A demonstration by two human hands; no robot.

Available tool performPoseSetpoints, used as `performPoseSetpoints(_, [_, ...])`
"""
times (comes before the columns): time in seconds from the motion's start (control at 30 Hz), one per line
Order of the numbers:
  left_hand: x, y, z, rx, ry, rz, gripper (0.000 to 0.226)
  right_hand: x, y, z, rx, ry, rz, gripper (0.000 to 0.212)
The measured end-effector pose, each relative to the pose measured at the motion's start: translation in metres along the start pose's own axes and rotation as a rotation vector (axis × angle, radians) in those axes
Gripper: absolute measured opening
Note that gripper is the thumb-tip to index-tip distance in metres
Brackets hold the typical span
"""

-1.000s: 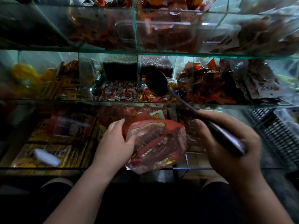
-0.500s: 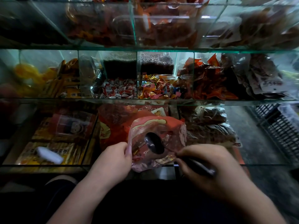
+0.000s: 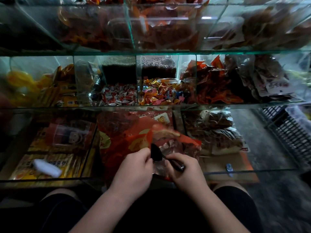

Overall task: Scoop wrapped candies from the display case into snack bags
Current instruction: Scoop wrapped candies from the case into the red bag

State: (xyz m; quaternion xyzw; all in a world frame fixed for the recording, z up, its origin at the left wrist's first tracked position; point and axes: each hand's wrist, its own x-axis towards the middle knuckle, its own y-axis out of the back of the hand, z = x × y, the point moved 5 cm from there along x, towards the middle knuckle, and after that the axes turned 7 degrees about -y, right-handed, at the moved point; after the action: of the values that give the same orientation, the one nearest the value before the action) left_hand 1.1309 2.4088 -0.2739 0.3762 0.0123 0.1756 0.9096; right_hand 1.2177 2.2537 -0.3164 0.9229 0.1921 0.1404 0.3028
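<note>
Watching from beside the person: both hands meet low in front of the glass case (image 3: 218,104). The left hand (image 3: 134,167) pinches the near edge of the snack bag (image 3: 178,145), fingers curled on the plastic. The right hand (image 3: 185,172) has its fingers clamped round the handle of the spoon (image 3: 156,153). The dark bowl sits at the bag mouth, between the hands, with the handle running back and right. Bowl contents: cannot tell. The wrapped candies (image 3: 158,94) lie in a middle-shelf compartment, straight ahead of and above the bag, well apart from the spoon. Judgement: the next scoop calls for a reach forward and up by the right hand, which carries the spoon.
</note>
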Motion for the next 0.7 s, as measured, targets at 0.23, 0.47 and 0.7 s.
performPoseSetpoints(0.23, [0.041,-0.039,0.12,0.109,-0.352,-0.033,0.022,-0.009,0.055,0.007,0.513,-0.331,0.158,0.037])
performPoseSetpoints(0.47, [0.053,-0.049,0.139,0.11,-0.345,-0.084,0.028,-0.013,0.076,0.026,0.667,-0.578,0.229,0.015])
performPoseSetpoints(0.7, [0.037,0.001,0.083,-0.033,-0.236,0.099,0.026,-0.005,0.058,0.035,0.864,-0.669,0.188,0.008])
